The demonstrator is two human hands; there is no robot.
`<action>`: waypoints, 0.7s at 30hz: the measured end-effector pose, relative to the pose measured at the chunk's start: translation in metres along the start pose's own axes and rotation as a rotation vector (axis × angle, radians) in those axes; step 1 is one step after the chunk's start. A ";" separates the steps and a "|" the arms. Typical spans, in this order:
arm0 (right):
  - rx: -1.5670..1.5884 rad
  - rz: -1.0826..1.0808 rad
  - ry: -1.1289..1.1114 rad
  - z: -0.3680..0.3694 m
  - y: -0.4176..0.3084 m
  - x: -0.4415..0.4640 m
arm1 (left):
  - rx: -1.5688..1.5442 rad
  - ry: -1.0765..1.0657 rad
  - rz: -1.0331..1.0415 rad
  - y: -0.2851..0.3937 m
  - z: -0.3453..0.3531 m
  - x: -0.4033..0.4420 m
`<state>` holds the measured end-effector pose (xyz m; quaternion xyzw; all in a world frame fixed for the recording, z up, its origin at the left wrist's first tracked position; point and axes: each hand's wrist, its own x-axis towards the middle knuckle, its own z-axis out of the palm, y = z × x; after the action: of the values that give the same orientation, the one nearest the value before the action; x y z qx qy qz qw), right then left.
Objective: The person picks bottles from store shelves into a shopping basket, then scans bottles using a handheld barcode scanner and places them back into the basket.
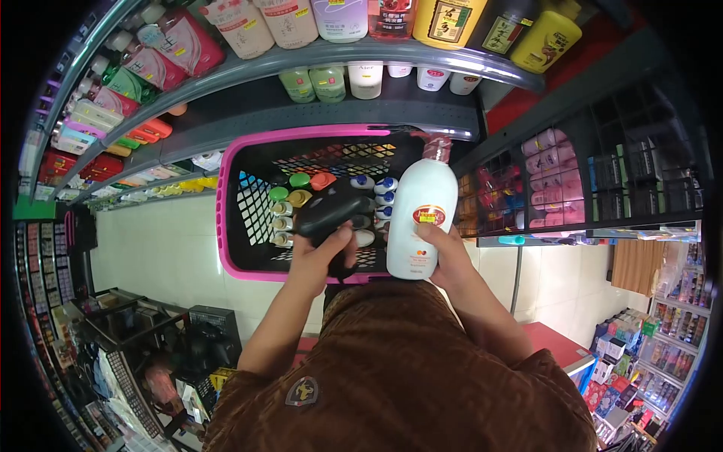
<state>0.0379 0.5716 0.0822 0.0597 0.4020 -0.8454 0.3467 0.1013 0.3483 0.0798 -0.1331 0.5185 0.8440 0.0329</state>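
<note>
My left hand (324,256) is closed around a glossy black bottle (331,209), tilted on its side over the basket. My right hand (449,256) grips a white pump bottle (416,215) with a dark red pump top, a red oval label and a small yellow tag. This bottle is nearly upright in view, over the right side of the basket. Below both hands, the black basket with a pink rim (221,203) contains several bottles, among them ones with green caps (299,180), an orange one (323,181) and white ones with blue tops (385,184). The black bottle hides part of the contents.
Ahead, a grey shelf (339,54) carries several pump bottles, with more bottles on the level beneath. Wire racks with pink packages (553,181) stand at the right. Shelves of colourful bottles (147,68) line the left. A red surface (553,346) is at lower right.
</note>
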 end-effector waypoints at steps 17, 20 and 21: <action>0.644 -0.015 -0.491 0.020 0.023 -0.013 | 0.275 -0.424 -0.061 0.059 -0.015 -0.047; 0.657 -0.045 -0.327 0.026 0.036 -0.016 | 0.359 -0.494 -0.085 0.066 -0.023 -0.052; 0.730 -0.011 -0.371 0.031 0.039 -0.020 | 0.404 -0.544 -0.088 0.068 -0.024 -0.055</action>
<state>0.0837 0.5425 0.0857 0.0231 0.0064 -0.9308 0.3647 0.1453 0.3005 0.1423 0.0841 0.6413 0.7265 0.2320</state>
